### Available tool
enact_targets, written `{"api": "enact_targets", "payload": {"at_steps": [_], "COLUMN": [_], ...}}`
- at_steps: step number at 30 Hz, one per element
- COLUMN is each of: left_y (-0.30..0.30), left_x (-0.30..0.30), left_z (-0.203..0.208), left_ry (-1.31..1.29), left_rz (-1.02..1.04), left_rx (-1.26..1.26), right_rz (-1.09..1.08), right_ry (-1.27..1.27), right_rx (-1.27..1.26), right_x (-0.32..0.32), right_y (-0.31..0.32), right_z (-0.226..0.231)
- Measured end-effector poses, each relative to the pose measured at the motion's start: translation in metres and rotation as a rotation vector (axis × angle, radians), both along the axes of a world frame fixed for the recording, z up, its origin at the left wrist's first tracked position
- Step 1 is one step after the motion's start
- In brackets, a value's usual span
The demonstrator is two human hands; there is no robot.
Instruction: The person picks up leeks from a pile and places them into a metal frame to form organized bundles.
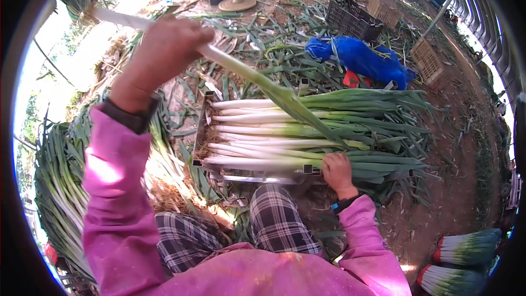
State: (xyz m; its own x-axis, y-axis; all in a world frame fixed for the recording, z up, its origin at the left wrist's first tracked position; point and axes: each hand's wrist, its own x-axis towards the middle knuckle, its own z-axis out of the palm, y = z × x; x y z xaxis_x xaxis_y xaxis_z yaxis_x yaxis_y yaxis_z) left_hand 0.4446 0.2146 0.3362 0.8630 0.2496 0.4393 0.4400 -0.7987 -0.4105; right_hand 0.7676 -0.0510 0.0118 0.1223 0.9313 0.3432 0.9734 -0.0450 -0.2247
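My left hand (pixel 167 49) is raised at the upper left, closed around the white shaft of a long leek (pixel 233 66). Its root end points up and left, and its green leaves slant down across the pile toward my right hand. Many trimmed-looking leeks (pixel 257 131) lie side by side in a metal frame (pixel 200 140) before my knees, roots left and leaves right. At the near edge of the frame, my right hand (pixel 338 174) rests against the leaves with fingers curled. What its fingers grip is hidden.
A heap of leeks (pixel 60 181) lies on my left. Tied bundles (pixel 468 248) sit at lower right. Beyond the frame are loose leaves, a blue net bag (pixel 364 60), a black crate (pixel 353 19), a tan crate (pixel 426 60) and a round-based stand (pixel 236 4).
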Motion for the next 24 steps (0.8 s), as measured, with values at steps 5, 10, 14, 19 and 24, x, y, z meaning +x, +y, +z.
{"api": "enact_targets", "payload": {"at_steps": [5, 10, 14, 19, 24], "left_y": [-0.040, -0.081, -0.071, -0.080, -0.082], "left_x": [-0.047, -0.057, -0.025, 0.051, 0.054], "left_z": [0.126, 0.147, 0.040, -0.147, -0.341], "left_ry": [-0.018, -0.205, -0.498, -0.412, -0.343], "left_rz": [-0.101, 0.003, -0.173, -0.136, 0.089], "left_rx": [0.245, 0.053, -0.275, -0.493, -0.641], "right_rz": [0.158, 0.530, 0.928, 0.258, -0.469], "right_ry": [0.558, 1.200, 1.919, 1.991, 1.961], "right_rx": [-0.066, 0.188, 0.388, 0.690, -0.120], "right_x": [-0.041, -0.085, -0.051, 0.027, 0.040], "right_y": [0.057, 0.101, 0.088, 0.044, -0.010], "right_z": [0.113, 0.181, 0.216, 0.152, 0.066]}}
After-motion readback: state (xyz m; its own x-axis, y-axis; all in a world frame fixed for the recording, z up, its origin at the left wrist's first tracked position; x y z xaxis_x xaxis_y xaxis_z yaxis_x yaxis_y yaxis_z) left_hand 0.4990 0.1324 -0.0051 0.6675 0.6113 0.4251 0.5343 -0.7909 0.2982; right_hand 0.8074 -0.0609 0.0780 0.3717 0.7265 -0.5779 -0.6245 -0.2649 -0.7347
